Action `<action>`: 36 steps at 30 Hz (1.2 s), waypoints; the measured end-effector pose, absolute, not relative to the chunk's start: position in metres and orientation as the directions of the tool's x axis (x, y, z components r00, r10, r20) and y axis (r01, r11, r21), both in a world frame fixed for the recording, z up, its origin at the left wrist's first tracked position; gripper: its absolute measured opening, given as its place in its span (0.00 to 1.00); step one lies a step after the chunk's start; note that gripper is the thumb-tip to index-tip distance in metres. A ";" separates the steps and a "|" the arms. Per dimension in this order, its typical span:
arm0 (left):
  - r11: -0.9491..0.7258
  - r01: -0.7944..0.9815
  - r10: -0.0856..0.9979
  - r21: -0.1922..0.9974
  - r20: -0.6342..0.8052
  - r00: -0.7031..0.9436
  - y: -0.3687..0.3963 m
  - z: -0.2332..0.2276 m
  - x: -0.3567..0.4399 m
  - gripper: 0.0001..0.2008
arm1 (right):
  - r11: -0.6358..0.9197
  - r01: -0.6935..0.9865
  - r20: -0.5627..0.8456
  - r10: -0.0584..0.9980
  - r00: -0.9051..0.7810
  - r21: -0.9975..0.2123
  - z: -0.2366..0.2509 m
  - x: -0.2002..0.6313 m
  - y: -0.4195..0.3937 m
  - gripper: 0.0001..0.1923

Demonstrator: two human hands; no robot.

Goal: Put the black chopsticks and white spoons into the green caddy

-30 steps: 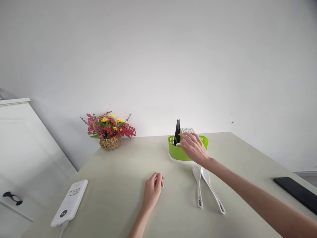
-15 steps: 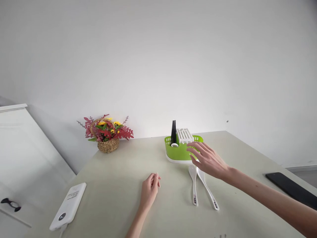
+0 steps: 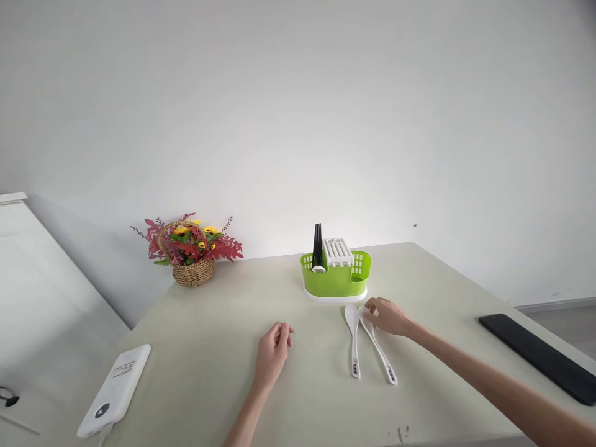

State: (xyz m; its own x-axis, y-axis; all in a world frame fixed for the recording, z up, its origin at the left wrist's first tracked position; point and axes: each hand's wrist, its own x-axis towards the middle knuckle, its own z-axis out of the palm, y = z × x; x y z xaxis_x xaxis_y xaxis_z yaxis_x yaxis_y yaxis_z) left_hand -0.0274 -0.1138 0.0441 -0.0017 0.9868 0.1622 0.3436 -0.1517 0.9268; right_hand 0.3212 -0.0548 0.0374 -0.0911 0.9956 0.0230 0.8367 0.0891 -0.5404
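Two white spoons (image 3: 367,341) lie side by side on the table (image 3: 223,347), just in front of the green caddy (image 3: 335,282). The right hand (image 3: 388,315) rests on the right spoon's bowl, fingers curled down onto it, not yet lifting. Left of the caddy, well apart, the left hand (image 3: 272,351) lies loosely curled, holding nothing.

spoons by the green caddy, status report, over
Right hand fingers on the bowl of the right spoon, no grip seen. Left hand loosely curled on the table, holding nothing. Left spoon untouched; nothing in the way.
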 end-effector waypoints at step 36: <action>-0.229 0.356 0.969 0.906 0.248 -0.008 -0.110 0.030 -0.033 0.24 | 0.348 0.828 0.634 0.773 0.010 -0.438 0.280 0.250 -0.040 0.14</action>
